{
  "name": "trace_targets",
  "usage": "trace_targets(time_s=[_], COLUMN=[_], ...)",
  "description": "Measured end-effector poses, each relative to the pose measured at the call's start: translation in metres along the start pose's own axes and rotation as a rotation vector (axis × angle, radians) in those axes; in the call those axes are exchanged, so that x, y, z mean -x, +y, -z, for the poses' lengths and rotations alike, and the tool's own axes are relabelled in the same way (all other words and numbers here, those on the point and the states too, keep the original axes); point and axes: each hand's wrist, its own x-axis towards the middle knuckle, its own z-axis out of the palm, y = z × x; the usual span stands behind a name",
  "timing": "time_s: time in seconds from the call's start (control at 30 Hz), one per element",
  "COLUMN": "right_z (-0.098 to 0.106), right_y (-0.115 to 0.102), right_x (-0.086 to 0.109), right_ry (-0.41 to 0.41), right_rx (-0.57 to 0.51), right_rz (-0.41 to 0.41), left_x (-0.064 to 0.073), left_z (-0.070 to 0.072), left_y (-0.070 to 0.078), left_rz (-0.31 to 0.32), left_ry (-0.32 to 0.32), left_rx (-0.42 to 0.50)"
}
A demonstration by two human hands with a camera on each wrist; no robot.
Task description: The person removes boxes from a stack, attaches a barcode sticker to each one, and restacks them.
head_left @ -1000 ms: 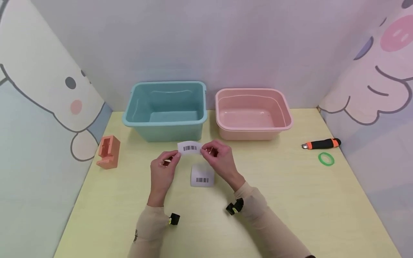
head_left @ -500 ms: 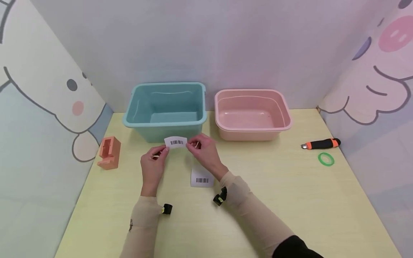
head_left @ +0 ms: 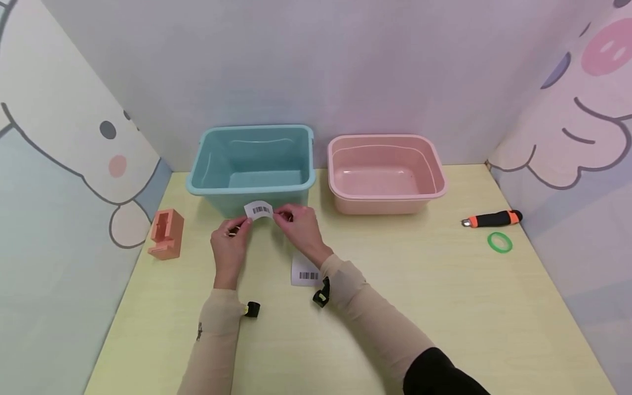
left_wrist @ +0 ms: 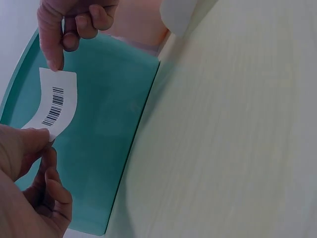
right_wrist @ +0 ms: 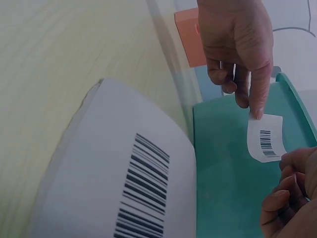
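Note:
A small white barcode label (head_left: 259, 210) is stretched between both hands, bowed along its length, in front of the teal bin (head_left: 250, 192). My left hand (head_left: 230, 247) pinches its left end between thumb and index finger. At the other end, my right hand (head_left: 299, 227) pinches the right corner with thumb and index finger. In the left wrist view the label (left_wrist: 58, 101) curves close before the bin's side wall. A second white sheet with a barcode (head_left: 303, 271) lies on the table below the right hand, partly covered by the wrist; the right wrist view shows this sheet (right_wrist: 124, 163) large.
A pink bin (head_left: 387, 206) stands right of the teal one, against the back wall. An orange tape dispenser (head_left: 167, 235) sits at the left. At the right lie a black and orange utility knife (head_left: 494, 219) and a green tape roll (head_left: 500, 242).
Both hands have moved left and forward with the label, from above the table to the teal bin's front wall. The label has become more bowed.

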Motion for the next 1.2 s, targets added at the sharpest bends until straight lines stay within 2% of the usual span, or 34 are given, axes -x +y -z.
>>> trace_targets(time_s=[0.27, 0.6, 1.2], right_z=[-0.01, -0.02, -0.023], right_y=[0.005, 0.008, 0.011], right_x=[-0.002, -0.004, -0.01], right_ry=[-0.001, 0.022, 0.042], right_rx=[-0.025, -0.018, -0.002], right_rz=[-0.029, -0.013, -0.007], left_x=[-0.007, -0.007, -0.012], left_z=[-0.001, -0.002, -0.004], left_y=[-0.006, -0.008, -0.01], left_rz=[-0.019, 0.017, 0.036], left_ry=[0.017, -0.002, -0.003], left_rx=[-0.019, 0.012, 0.011])
